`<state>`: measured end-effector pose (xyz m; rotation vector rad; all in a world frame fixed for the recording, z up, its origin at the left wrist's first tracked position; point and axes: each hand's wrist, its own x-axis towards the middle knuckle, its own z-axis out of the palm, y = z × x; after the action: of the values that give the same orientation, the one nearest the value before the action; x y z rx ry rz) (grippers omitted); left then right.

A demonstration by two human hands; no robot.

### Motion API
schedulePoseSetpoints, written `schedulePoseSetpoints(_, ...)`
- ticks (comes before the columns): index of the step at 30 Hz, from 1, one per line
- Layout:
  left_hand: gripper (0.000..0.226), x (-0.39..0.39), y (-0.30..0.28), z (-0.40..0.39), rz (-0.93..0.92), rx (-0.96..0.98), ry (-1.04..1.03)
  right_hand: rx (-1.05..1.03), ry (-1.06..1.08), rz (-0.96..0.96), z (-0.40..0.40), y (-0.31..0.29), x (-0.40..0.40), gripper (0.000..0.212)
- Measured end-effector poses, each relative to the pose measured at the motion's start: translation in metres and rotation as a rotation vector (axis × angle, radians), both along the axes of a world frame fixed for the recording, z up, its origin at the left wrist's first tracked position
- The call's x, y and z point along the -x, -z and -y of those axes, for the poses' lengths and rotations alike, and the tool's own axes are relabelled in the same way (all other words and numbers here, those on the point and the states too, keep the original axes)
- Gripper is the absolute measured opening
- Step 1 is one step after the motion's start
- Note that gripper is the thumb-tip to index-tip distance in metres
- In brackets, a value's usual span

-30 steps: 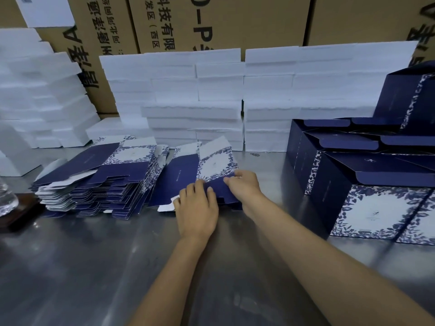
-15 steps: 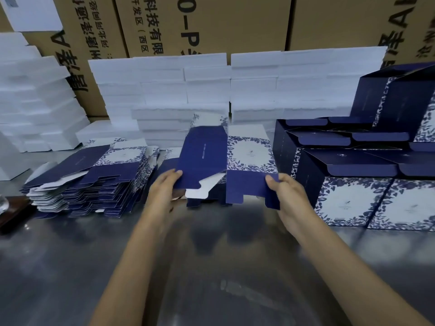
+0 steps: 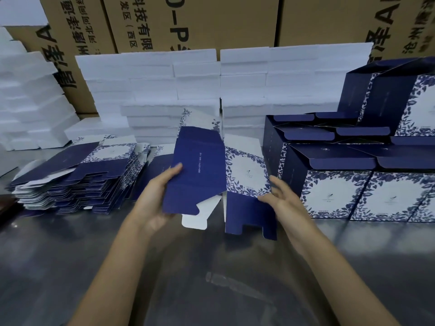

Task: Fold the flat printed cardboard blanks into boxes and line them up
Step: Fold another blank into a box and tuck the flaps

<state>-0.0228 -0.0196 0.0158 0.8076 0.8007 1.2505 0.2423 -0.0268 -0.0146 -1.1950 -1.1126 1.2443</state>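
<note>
Blank (image 3: 197,170) now higher between hands (image 3: 155,203) (image 3: 282,201); folded boxes (image 3: 334,196) just right.

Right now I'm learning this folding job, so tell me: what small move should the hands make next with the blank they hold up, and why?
Probably press its two side edges toward each other to pop it into a tube. The blank hangs above the table, nearly flat. The left hand grips its navy side and the right hand touches the floral side's edge.
</note>
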Motion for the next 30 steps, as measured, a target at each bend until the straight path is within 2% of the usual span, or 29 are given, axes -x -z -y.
schedulePoseSetpoints(2,0.041,-0.004,-0.003,0.001,-0.025,-0.043,0.032,0.03,-0.014,-0.053,0.003,-0.001,0.004,0.046)
schedulePoseSetpoints(6,0.046,-0.018,-0.003,0.004,-0.033,-0.102,0.018,0.055,-0.071,-0.227,0.008,-0.007,0.014,0.022)
schedulePoseSetpoints(9,0.06,-0.03,0.001,0.003,-0.064,-0.072,0.113,0.07,-0.173,-0.336,0.012,-0.011,0.018,0.035)
schedulePoseSetpoints(10,0.07,-0.035,0.004,0.003,-0.145,-0.04,0.114,0.07,-0.2,-0.362,0.014,-0.012,0.018,0.036)
schedulePoseSetpoints(12,0.105,-0.044,0.011,0.003,-0.315,0.019,0.05,0.081,-0.26,-0.464,0.017,-0.014,0.016,0.038)
schedulePoseSetpoints(14,0.128,-0.048,0.013,0.003,-0.525,0.002,-0.106,0.103,-0.34,-0.608,0.019,-0.016,0.014,0.051)
schedulePoseSetpoints(16,0.139,-0.047,0.009,0.0,-0.8,-0.022,-0.214,0.125,-0.279,-0.619,0.015,-0.014,0.012,0.059)
schedulePoseSetpoints(19,0.146,-0.04,0.004,-0.002,-0.988,-0.106,-0.326,0.122,-0.232,-0.557,0.009,-0.014,0.004,0.058)
schedulePoseSetpoints(22,0.135,-0.033,0.003,-0.004,-1.035,-0.201,-0.37,0.042,-0.076,-0.319,0.006,-0.01,-0.006,0.03)
schedulePoseSetpoints(24,0.114,-0.025,0.0,-0.006,-0.852,-0.176,-0.358,-0.005,-0.01,-0.218,0.004,-0.006,-0.009,0.021)
schedulePoseSetpoints(26,0.083,-0.013,-0.002,-0.006,-0.569,-0.098,-0.262,0.012,-0.004,-0.225,0.004,-0.002,-0.009,0.019)
schedulePoseSetpoints(27,0.068,-0.009,-0.002,-0.005,-0.497,-0.064,-0.187,0.027,-0.018,-0.246,0.003,0.0,-0.009,0.02)
schedulePoseSetpoints(30,0.04,-0.003,-0.001,-0.003,-0.519,-0.071,-0.067,0.08,-0.123,-0.343,0.002,0.002,-0.011,0.027)
